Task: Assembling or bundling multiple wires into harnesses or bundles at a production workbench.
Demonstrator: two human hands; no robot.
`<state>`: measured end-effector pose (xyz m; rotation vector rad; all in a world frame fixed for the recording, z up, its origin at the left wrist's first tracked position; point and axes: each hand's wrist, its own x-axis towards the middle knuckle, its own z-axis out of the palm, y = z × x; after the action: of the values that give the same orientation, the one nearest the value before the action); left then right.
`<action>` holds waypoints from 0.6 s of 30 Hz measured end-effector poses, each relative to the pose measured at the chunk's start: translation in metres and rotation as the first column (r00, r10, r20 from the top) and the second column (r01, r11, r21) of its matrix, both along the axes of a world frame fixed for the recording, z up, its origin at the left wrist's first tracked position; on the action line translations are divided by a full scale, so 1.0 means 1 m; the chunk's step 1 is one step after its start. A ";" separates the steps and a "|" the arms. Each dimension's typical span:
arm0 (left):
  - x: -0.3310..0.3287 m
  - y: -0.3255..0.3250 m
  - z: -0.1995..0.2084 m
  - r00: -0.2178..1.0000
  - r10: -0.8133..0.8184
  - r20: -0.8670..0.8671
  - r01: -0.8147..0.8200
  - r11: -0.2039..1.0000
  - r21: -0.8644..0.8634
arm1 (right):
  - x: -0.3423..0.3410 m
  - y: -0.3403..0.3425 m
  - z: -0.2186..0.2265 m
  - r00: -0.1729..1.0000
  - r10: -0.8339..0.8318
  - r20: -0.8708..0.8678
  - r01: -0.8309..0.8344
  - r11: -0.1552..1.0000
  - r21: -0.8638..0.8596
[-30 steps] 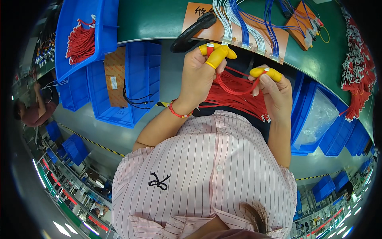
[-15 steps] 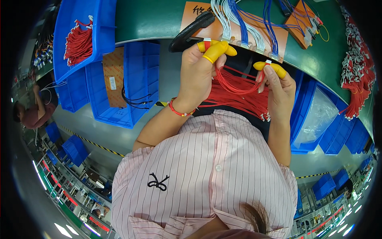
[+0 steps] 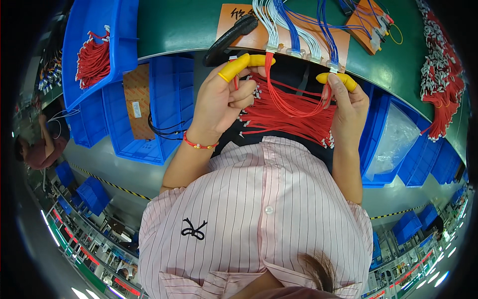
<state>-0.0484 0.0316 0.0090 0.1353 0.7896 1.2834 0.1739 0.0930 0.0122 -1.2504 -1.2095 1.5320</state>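
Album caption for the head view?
Right hand, yellow fingertip cover on, holds curved thin red wires near a flat orange board.

Red cable loop (image 3: 290, 110) between yellow-capped hands (image 3: 213, 102) near green table (image 3: 174, 25)

Left crate (image 3: 172, 94): blue plastic; brown cardboard (image 3: 134, 92) inside, black cables (image 3: 162, 132) just beside the cardboard.
Right crate (image 3: 373, 133): blue; I see a clear plastic bag (image 3: 396, 144) in it.
Floor tape (image 3: 110, 181): yellow-and-black stripes.
Far left: co-worker (image 3: 47, 151), dark red top.
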 end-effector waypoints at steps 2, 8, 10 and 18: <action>-0.004 -0.005 -0.005 0.999 -0.029 0.018 0.028 0.999 0.036 | 0.000 0.000 -0.001 1.000 -0.005 -0.010 0.005 1.000 0.002; -0.005 -0.010 -0.012 1.000 -0.015 -0.016 0.016 0.998 0.058 | -0.004 -0.002 0.000 0.990 -0.055 -0.131 0.042 0.994 -0.102; -0.003 -0.011 -0.013 1.000 -0.007 -0.018 0.008 0.999 0.051 | -0.003 -0.002 -0.001 0.974 -0.078 -0.212 0.045 0.986 -0.158; 0.004 -0.003 -0.012 0.986 -0.055 -0.157 0.077 0.988 0.135 | 0.004 0.004 -0.016 0.857 -0.088 -0.508 -0.084 0.948 -0.307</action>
<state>-0.0440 0.0289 -0.0034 0.3742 0.8181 1.2757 0.1783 0.0968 -0.0038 -0.9303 -0.6216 1.9575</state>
